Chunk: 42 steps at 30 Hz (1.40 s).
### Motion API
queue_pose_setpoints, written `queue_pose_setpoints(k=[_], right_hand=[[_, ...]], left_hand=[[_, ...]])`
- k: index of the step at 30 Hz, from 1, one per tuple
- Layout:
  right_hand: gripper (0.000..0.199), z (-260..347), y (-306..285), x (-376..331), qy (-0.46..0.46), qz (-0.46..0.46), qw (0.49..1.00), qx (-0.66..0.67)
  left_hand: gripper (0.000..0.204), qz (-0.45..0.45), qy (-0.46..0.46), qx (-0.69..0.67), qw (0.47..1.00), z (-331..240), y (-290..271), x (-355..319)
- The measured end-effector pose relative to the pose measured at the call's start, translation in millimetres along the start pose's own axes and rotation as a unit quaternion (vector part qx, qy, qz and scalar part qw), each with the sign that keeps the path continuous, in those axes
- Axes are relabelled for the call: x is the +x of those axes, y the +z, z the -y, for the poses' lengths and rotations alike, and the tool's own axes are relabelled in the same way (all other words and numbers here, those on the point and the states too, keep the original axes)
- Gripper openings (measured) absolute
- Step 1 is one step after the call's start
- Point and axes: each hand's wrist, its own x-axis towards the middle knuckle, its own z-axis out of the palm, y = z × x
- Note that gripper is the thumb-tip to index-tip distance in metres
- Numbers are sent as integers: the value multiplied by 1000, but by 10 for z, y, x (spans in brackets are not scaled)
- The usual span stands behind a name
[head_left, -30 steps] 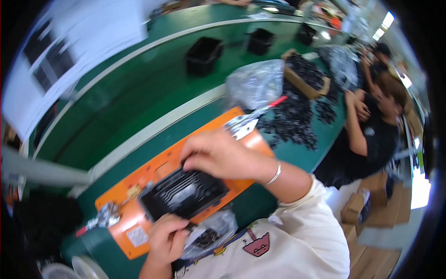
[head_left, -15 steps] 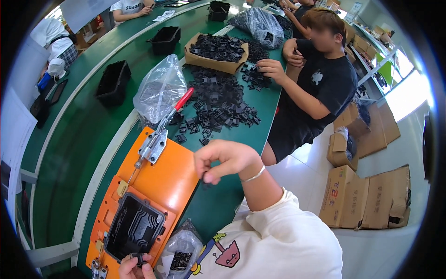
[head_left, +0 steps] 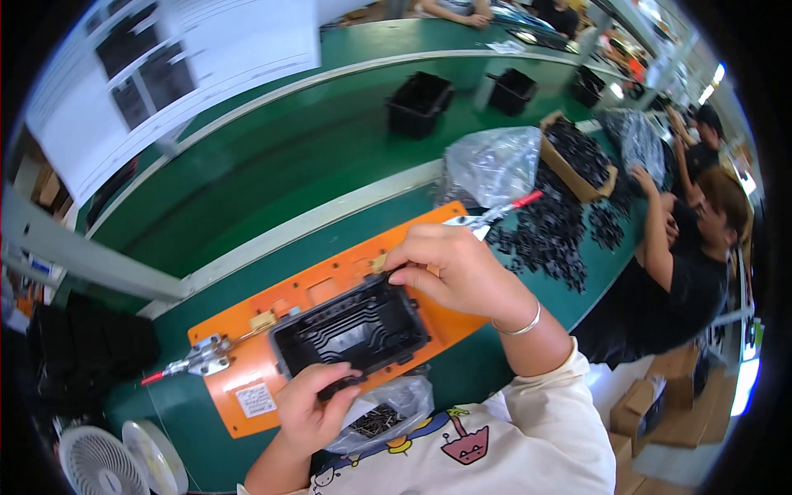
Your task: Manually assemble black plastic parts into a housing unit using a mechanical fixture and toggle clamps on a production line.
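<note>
A black plastic housing (head_left: pixel 351 326), open on top with ribs inside, rests on an orange fixture plate (head_left: pixel 330 285) on the green bench. My left hand (head_left: pixel 312 404) grips the housing's near edge. My right hand (head_left: pixel 458 272) closes over its far right corner, fingers curled on the rim. A wristband sits on my right wrist. What lies under my right fingers is hidden.
Toggle clamps with red handles sit at the plate's left end (head_left: pixel 194 361) and right end (head_left: pixel 499 210). A clear bag of small parts (head_left: pixel 379 417) lies by my chest. Loose black parts (head_left: pixel 553 235), a cardboard box (head_left: pixel 577 157), plastic bags, black bins (head_left: pixel 419 103) and a seated co-worker (head_left: pixel 693 256) are right.
My view swung away to the right along the bench and came back over the fixture. My right hand left the housing, hung in the air, and now grips its far corner again.
</note>
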Motion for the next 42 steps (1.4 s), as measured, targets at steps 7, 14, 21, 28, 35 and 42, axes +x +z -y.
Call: queue_pose_setpoints(k=[7,14,21,28,35,42], right_hand=[[9,-185,286,431,3,125,986,-114],[7,-356,185,574,106,222,964,-98],[10,-341,254,626,73,245,964,-78],[23,-199,308,379,89,135,981,-112],[44,254,403,-126,35,5,961,-274],[35,349,692,-547,-15,86,962,-260]], left_hand=[[22,34,61,60,996,-39,4,79],[22,63,77,48,994,-48,28,184],[24,73,85,81,990,-58,9,179],[23,61,79,68,993,-104,-52,173],[15,-36,10,208,977,-166,-628,536],[7,-3,-100,226,969,335,-667,839]])
